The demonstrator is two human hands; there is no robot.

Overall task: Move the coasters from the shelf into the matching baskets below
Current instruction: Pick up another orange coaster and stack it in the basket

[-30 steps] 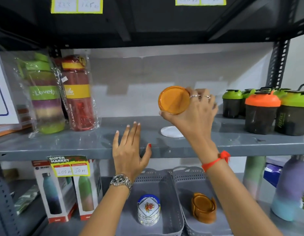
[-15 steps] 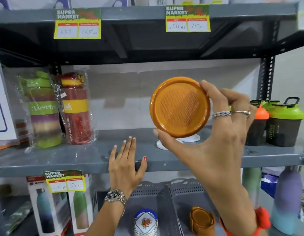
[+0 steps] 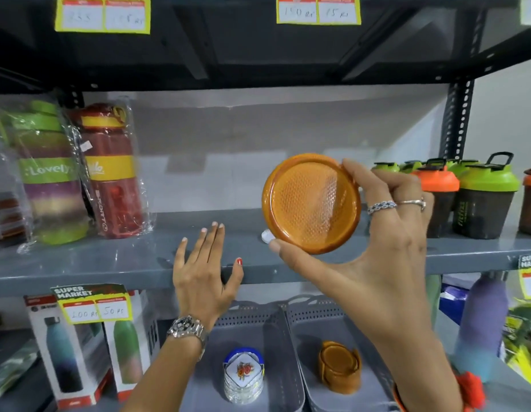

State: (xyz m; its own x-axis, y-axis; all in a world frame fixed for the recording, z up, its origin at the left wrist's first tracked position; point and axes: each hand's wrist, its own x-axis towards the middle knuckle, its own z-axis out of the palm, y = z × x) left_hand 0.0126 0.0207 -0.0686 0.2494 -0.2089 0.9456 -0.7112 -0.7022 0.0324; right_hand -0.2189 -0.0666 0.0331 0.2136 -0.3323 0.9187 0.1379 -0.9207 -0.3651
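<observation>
- Grey steel shelf (image 3: 139,263) serves as the landmark; wrapped bottles (image 3: 79,173) stand on its left end and take no part in the task.
- Left hand (image 3: 203,275) rests flat on the shelf's front edge, fingers spread, holding nothing.
- Left basket (image 3: 258,319), below the shelf, holds a stack of white floral coasters (image 3: 243,374) with a blue rim.
- White coaster (image 3: 266,235) lies on the shelf, mostly hidden behind the orange one; it is judged not yet moved.
- Right hand (image 3: 374,248) pinches the orange coaster (image 3: 311,203) by its rim, thumb below and fingertips above, face upright, in front of the shelf.
- Right basket (image 3: 323,316), below the shelf, holds an orange coaster stack in its holder (image 3: 340,367); this is the judged match.
- Risk: an edge-only pinch on smooth plastic could slip during lowering.
- Risk: the baskets touch side by side, so a drift left would drop it in the wrong one.
- Shaker bottles (image 3: 466,197) crowd the shelf's right end.
</observation>
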